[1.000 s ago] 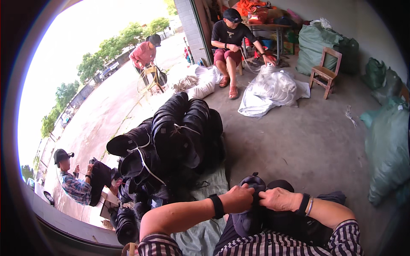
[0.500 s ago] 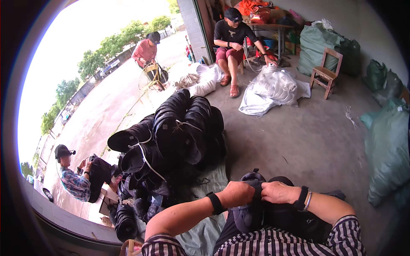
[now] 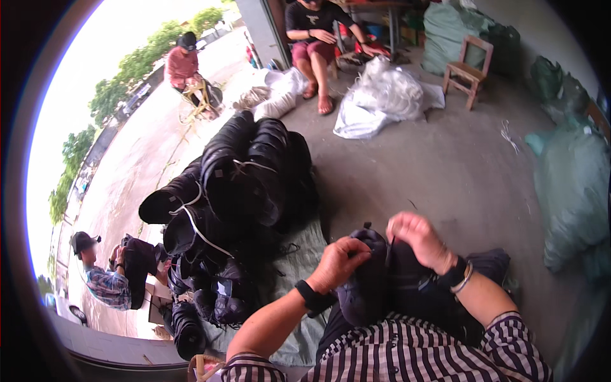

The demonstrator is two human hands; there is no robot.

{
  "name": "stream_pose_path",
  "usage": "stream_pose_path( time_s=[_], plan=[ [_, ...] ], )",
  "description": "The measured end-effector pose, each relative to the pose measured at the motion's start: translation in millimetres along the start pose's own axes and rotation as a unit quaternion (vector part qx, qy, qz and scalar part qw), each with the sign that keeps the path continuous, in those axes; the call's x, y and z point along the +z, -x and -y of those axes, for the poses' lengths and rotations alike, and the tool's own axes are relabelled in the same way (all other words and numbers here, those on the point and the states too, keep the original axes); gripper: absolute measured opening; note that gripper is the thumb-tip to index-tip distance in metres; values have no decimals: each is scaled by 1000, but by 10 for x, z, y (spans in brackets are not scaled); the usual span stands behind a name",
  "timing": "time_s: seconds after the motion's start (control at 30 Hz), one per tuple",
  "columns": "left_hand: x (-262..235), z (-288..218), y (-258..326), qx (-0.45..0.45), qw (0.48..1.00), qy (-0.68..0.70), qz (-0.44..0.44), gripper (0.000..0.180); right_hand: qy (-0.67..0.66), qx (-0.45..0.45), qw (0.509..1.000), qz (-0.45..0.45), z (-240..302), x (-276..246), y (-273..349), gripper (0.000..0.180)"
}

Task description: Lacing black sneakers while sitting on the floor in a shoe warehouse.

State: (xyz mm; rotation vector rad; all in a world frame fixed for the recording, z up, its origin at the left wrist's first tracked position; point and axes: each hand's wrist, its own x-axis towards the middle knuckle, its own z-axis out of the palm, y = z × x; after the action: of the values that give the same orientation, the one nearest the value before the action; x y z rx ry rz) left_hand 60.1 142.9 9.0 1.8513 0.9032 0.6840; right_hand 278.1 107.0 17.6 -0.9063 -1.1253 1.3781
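Observation:
On my lap lies a dark grey, padded, rounded fabric piece [image 3: 361,294] with a small loop at its top; its exact kind is unclear. My left hand [image 3: 338,262] is closed in a pinch at its upper part, and what lies between the fingertips is too small to make out. Just to the right and a little higher, my right hand [image 3: 420,242] has its fingers closed on a thin dark cord [image 3: 389,249] that runs down toward the fabric. More dark fabric pieces [image 3: 489,264] rest beyond my right wrist.
Left of my lap, nested black hat-like pieces [image 3: 232,172], tied with white string, are heaped on a green sheet [image 3: 299,274]. One person [image 3: 111,280] sits at left, others farther off. White sacks [image 3: 385,95], a wooden chair [image 3: 470,70] and green sacks [image 3: 576,191] stand around.
My hands, close together before, have moved apart. The right has risen up and away with the cord; the left has shifted down and left. The whole view has tilted downward.

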Motion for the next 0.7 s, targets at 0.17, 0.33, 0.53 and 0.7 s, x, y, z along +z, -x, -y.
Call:
stream_pose_path(
  time_s=[0.17, 0.33, 0.53, 0.7],
  plan=[
    [-122, -174, 1, 54, 970, -236, 8, 15, -144, 110, 983, -15, 31, -181, 85, 18],
    [-142, -275, -112, 124, 917, -357, 124, 10, -175, 185, 965, -61, -227, -304, 250, 17],
    [-138, -346, -91, 119, 850, -468, 210, 11, -135, 209, 968, -19, -197, -252, 231, 18],
    [-35, -365, -108, 102, 838, -482, 232, 13, -167, 176, 970, -20, -226, -339, 274, 16]
  ],
)
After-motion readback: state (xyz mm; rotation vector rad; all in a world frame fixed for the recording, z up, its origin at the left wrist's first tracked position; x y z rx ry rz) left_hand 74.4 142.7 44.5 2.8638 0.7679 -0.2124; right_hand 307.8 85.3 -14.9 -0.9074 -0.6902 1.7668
